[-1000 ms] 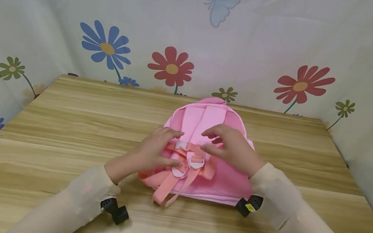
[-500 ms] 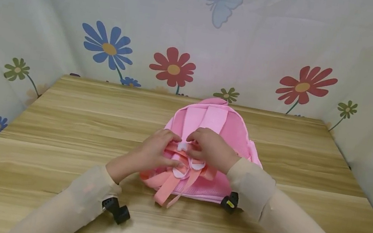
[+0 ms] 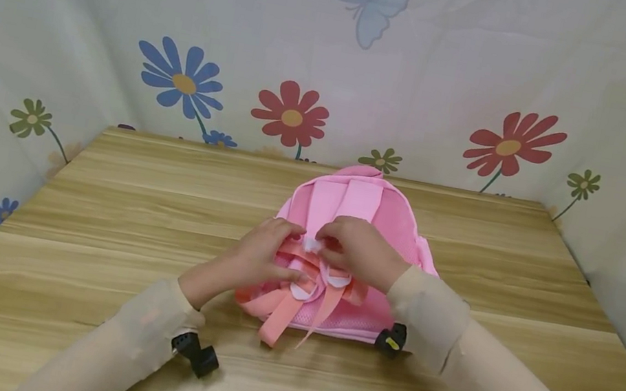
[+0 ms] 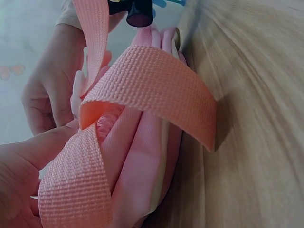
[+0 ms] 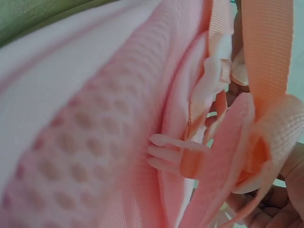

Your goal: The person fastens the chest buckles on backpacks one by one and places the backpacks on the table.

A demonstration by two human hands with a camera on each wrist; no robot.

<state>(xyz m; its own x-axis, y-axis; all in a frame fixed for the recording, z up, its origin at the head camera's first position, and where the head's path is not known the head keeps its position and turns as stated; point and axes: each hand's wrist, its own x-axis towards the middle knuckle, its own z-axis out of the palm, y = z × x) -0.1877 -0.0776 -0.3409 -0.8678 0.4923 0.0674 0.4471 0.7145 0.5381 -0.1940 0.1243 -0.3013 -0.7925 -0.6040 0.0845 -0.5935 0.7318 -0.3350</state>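
Note:
A pink backpack [image 3: 393, 238] lies on the table with its shoulder straps facing up. My left hand [image 3: 256, 248] curls its fingers and thumb round the orange webbing [image 4: 76, 180] of the left strap. Opposite it, my right hand [image 3: 363, 250] pinches a white plastic buckle [image 3: 312, 245] at the middle of the straps. A pale prong clip [image 5: 173, 154] on orange webbing shows apart from the buckle in the right wrist view. White adjuster rings [image 3: 339, 280] sit at the strap ends, and loose webbing tails [image 3: 275, 321] hang towards me. The right fingertips are partly hidden.
The wooden table [image 3: 162, 197] extends around the backpack. Behind it stands a white backdrop [image 3: 438, 57] printed with flowers and a butterfly. A black wrist camera [image 3: 195, 354] is strapped to the left sleeve, another [image 3: 391, 340] to the right.
My right hand has come left from above the bag and taken hold of the buckle, then shifted slightly right with it. The right webbing tail has swung right. The left hand has stayed nearly still.

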